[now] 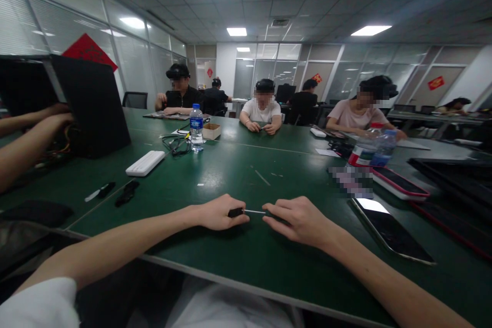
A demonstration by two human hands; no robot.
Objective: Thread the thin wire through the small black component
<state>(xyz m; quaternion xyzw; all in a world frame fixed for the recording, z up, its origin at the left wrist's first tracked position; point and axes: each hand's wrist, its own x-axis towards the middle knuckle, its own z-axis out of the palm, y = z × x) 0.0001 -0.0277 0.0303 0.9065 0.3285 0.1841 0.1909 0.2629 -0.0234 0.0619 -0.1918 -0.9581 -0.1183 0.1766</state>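
Observation:
Just above the green table, a small screwdriver point(254, 210) with a black handle and a thin metal shaft lies level between my hands. My left hand point(222, 212) is closed round the black handle, thumb and forefinger at its front end. The shaft points right, and its tip reaches the fingertips of my right hand point(295, 218). Thumb and forefinger of that hand pinch the tip end, which is mostly hidden between them.
A phone point(392, 230) lies right of my right arm, with a pink-edged device point(400, 184) and bottles point(371, 146) beyond. A white power bank point(145, 163), water bottle point(196, 128) and cables point(177, 144) lie ahead left. A co-worker's arms reach into a black case point(92, 107).

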